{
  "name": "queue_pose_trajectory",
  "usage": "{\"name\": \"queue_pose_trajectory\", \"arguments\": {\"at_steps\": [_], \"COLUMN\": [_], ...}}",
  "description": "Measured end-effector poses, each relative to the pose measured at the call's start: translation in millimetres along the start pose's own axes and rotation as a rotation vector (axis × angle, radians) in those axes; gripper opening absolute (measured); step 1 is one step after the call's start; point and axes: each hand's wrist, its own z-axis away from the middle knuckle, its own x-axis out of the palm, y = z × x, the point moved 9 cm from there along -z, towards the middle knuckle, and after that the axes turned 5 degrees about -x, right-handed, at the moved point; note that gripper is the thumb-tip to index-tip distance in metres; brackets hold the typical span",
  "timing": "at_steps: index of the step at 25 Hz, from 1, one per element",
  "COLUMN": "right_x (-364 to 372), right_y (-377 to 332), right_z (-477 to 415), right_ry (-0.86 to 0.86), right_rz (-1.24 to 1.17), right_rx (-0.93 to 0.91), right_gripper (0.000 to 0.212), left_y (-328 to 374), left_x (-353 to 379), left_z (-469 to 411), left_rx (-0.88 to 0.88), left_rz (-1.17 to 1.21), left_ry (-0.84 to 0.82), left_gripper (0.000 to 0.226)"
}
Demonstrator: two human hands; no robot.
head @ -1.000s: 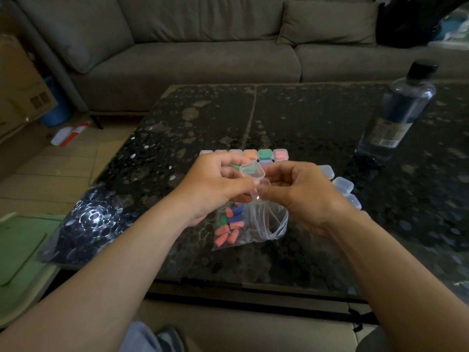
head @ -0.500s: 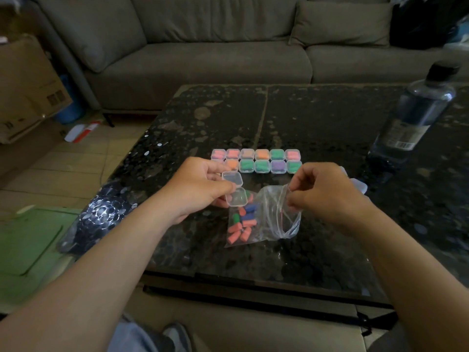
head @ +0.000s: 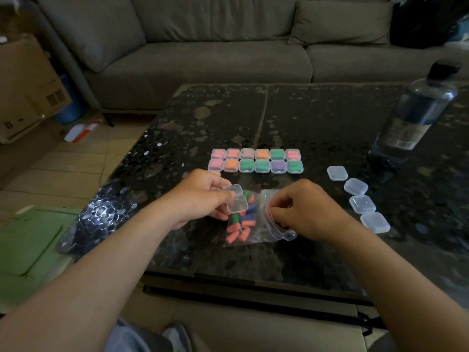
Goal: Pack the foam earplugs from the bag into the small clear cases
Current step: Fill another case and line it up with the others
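Observation:
My left hand (head: pixel 200 196) holds a small clear case (head: pixel 236 199) with its lid hinged open, just above the left side of the bag. The clear zip bag (head: pixel 256 232) lies on the dark table and holds several pink, blue and green foam earplugs (head: pixel 241 224). My right hand (head: pixel 302 209) pinches the bag's open mouth with curled fingers. Two rows of closed cases with coloured earplugs inside (head: pixel 256 161) sit just beyond my hands. Several empty closed cases (head: pixel 357 196) lie in a diagonal line to the right.
A water bottle (head: pixel 416 113) with a black cap stands at the table's right side. A grey sofa (head: pixel 203 47) runs behind the table. A cardboard box (head: pixel 28 87) and a green bin lid (head: pixel 28 245) are on the floor at left.
My hands moved apart: the left one carried the open case to the bag's left, and the right one dropped to the bag's mouth. The view shifted, showing the empty cases at right.

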Motion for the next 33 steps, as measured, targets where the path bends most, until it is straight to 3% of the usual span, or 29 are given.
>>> {"name": "queue_pose_trajectory", "arguments": {"at_steps": [2,5,9,13,18,24,28,33], "right_x": [3.7,8.2,9.7,8.6,12.3,14.6,15.3,16.5], "right_y": [-1.1,-2.5,-6.3,-8.0,-9.0,-8.9,-8.7,-5.7], "right_z": [-0.8,-2.8,-4.5,-5.2,-7.2,-9.3,-12.0,-15.6], "right_ry": [-0.011,-0.001,0.006,0.036,0.049,0.065,0.083,0.107], "right_rz": [0.035,0.102,0.131,0.143,0.160,0.193,0.187,0.173], "right_rx": [-0.008,-0.010,-0.007,-0.008,0.002,0.018,0.008,-0.001], "right_gripper": [0.030,0.038,0.032,0.032,0.023,0.031,0.036,0.027], "left_y": [-2.8,-4.8,2.8,6.7,4.8,6.7,6.4,7.9], "left_x": [2.9,4.4,-3.5,-5.4,2.6,7.8,8.4,9.4], "left_z": [-1.9,-4.5,-4.4,-6.6,-6.0,-3.7,-3.4,-2.8], "left_rx": [0.001,0.012,0.081,0.130,0.110,0.112,0.116,0.129], "left_rz": [-0.012,-0.041,-0.023,-0.035,-0.060,-0.080,-0.093,-0.124], "left_ry": [-0.019,-0.023,0.057,0.073,0.029,0.001,-0.005,-0.008], "left_gripper": [0.014,0.032,0.017,0.038,0.037,0.034,0.042,0.047]}}
